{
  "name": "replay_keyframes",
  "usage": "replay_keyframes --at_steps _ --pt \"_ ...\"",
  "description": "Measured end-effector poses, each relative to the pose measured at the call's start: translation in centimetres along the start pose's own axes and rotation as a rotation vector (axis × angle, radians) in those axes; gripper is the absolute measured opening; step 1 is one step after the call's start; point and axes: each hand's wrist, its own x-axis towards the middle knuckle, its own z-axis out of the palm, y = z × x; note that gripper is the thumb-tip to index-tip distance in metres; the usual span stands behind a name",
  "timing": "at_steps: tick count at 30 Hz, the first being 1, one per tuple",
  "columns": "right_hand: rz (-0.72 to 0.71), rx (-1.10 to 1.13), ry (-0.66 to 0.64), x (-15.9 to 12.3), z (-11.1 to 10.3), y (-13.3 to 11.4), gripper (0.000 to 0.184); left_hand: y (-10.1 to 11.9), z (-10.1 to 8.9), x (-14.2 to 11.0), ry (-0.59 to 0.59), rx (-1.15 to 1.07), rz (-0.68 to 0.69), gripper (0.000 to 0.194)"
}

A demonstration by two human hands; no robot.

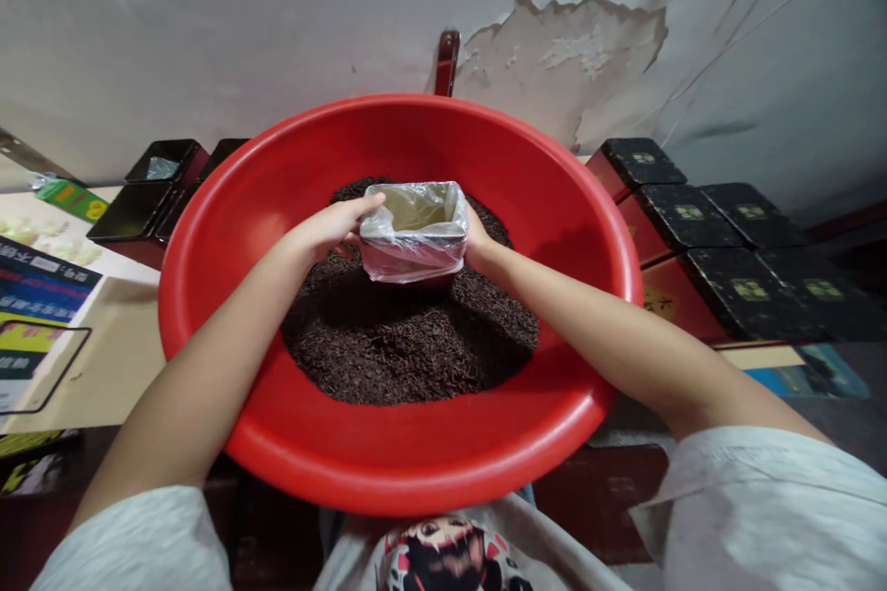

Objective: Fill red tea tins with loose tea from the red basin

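Between my two hands is a rectangular tin [416,260] lined with a clear plastic bag [454,208], its rim folded outward over the edge. My left hand [343,223] grips the left end, thumb on the rim. At the right end, my right hand [477,238] is closed around the side, its fingers mostly hidden behind the tin. The visible inside of the tin shows only bag and bare wall. Below it, dark loose tea leaves [416,360] lie heaped in a large red basin [416,471].
Several closed tins with black lids [683,212] stand right of the basin. Open dark tins [135,211] stand to its left, near a green box [73,199] and a printed sheet [42,295]. A wall with peeling paint [568,51] rises behind.
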Motion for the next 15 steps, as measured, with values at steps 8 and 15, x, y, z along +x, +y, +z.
replay_keyframes --at_steps 8,15 --pt "-0.142 -0.217 0.29 -0.6 -0.5 -2.3 0.016 1.6 0.0 -2.3 0.113 0.622 0.007 0.031" --pt "-0.489 -0.803 -0.03 -8.3 -1.0 -12.0 0.028 1.7 1.7 -3.3 0.082 0.796 0.133 0.034"
